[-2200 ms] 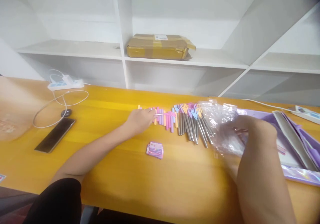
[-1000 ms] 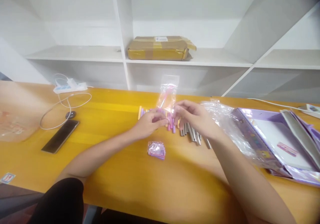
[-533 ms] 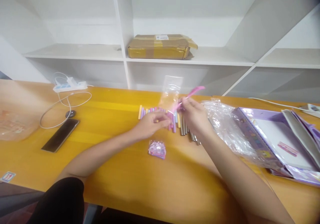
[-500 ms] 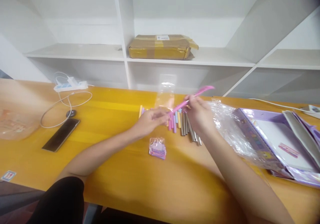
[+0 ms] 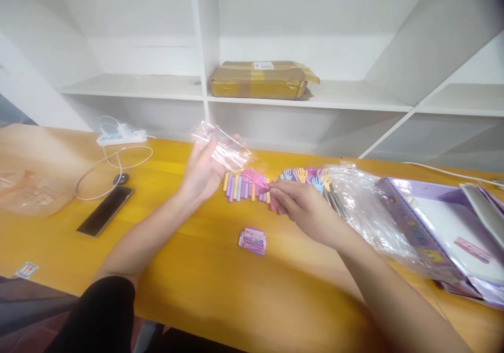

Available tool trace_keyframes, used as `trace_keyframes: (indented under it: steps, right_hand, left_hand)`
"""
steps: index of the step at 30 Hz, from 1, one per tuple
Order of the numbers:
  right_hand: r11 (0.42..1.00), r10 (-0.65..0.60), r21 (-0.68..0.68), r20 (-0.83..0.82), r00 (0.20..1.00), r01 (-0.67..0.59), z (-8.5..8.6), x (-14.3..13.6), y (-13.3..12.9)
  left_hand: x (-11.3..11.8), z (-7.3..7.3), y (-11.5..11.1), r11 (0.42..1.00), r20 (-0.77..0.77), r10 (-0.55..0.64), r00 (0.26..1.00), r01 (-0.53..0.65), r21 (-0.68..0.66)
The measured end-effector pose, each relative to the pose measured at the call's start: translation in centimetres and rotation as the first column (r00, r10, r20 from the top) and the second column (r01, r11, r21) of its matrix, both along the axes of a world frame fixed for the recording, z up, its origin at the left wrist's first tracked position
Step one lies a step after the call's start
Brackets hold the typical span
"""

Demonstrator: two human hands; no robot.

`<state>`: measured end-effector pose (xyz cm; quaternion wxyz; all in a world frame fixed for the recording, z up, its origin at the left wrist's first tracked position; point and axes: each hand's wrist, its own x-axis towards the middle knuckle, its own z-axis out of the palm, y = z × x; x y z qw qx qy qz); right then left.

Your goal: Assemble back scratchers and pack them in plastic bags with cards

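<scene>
My left hand (image 5: 205,170) is raised off the yellow wooden bench (image 5: 189,279), fingers loosely closed on a small clear plastic sleeve (image 5: 221,148), held up so it stays out of the way of the row beneath. My right hand (image 5: 299,208) pinches what looks like a pink hand-shaped plastic pointer (image 5: 252,177), its head lying on the row of pastel sticks (image 5: 242,187), low enough to set it in line. A small pink card packet (image 5: 252,240) lies nearer me, and crumpled clear wrapping (image 5: 362,206) sits just right.

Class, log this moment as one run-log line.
left hand: holds clear bag | right hand: at pink stick | table: phone, card packet
</scene>
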<state>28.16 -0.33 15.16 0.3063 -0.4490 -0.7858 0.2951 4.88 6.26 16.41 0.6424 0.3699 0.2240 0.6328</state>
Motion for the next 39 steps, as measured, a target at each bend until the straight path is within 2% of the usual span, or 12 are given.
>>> trace_keyframes:
  steps: [6, 11, 15, 21, 25, 30, 32, 34, 36, 39]
  right_hand:
    - [0.993, -0.046, 0.107, -0.027, 0.999, 0.048, -0.4, 0.1, 0.5]
    - [0.968, -0.110, 0.223, -0.024, 0.994, 0.113, -0.4, 0.3, 0.7]
    - [0.960, -0.145, 0.235, -0.064, 0.987, 0.156, -0.6, 0.3, 1.0]
    - [0.978, -0.162, 0.113, -0.132, 0.978, 0.177, -0.5, 0.5, 1.0]
    - [0.982, -0.155, 0.087, -0.142, 0.978, 0.169, -0.1, 0.5, 0.8]
    - [0.981, -0.169, -0.134, -0.258, 0.951, 0.138, 0.4, 0.5, 0.5]
    - [0.974, -0.191, -0.170, -0.254, 0.948, 0.151, 0.6, 1.0, 0.5]
    - [0.973, -0.228, -0.079, -0.204, 0.952, 0.216, 0.6, 1.6, 0.5]
    - [0.953, -0.265, 0.115, -0.125, 0.956, 0.280, 0.7, 2.1, 0.4]
    - [0.866, -0.313, 0.412, 0.008, 0.950, 0.282, 0.6, 2.2, 0.0]
  left_hand:
    - [-0.4, 1.0, -0.4, 0.998, 0.017, -0.021, 1.000, 0.022, -0.065]
    - [-0.2, 0.8, -0.6, 0.996, -0.053, -0.071, 0.996, 0.067, -0.066]
    - [0.3, 0.6, -1.1, 0.995, -0.082, -0.077, 0.994, 0.072, -0.068]
    - [0.8, 0.7, -1.9, 0.998, -0.062, -0.057, 0.996, 0.054, -0.037]
    - [0.8, 0.7, -2.2, 0.998, -0.086, -0.054, 0.995, 0.053, -0.013]
    - [0.7, 0.6, -2.5, 0.996, -0.122, -0.078, 0.989, 0.082, 0.025]
    - [0.7, 0.7, -2.4, 0.997, -0.113, -0.061, 0.992, 0.065, 0.029]
    - [0.6, 0.7, -2.3, 0.998, -0.097, -0.041, 0.994, 0.045, 0.035]
    - [0.7, 0.7, -2.2, 0.998, -0.084, -0.034, 0.996, 0.037, 0.040]
    - [0.9, 0.5, -2.3, 0.998, -0.079, -0.057, 0.995, 0.058, 0.015]
